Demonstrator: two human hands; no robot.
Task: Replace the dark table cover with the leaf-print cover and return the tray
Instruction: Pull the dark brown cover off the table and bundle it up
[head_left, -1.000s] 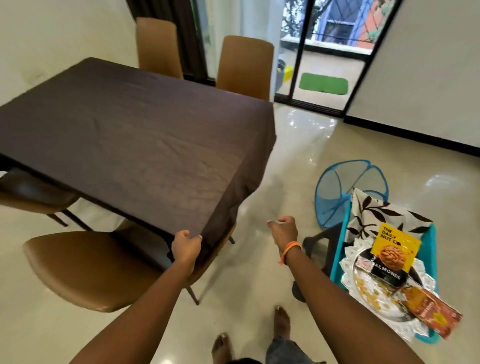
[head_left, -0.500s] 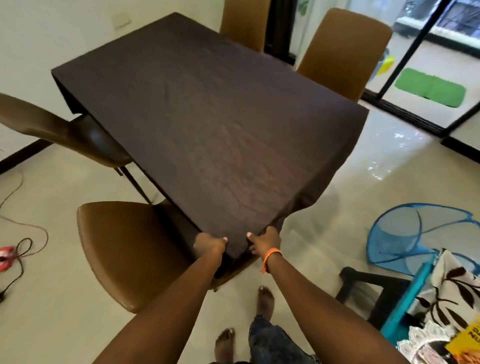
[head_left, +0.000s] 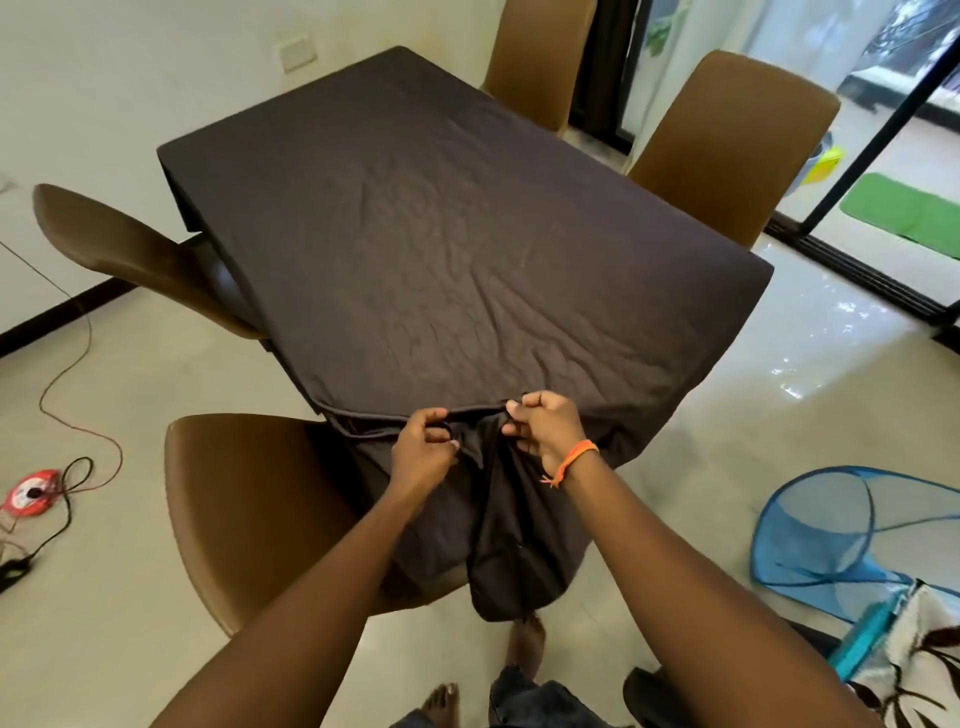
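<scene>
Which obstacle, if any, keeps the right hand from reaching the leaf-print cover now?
Probably none in between, but the right hand is busy gripping the dark table cover; the leaf-print cover lies low at right.

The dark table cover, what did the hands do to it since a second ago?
The right hand, empty a second ago, came over to the table's near corner and joined the left hand. Both now pinch the dark table cover there, and its corner has been pulled up off the table and bunched, hanging down between the arms. The rest of the cover is still spread over the table, and the chairs have not moved.
</scene>
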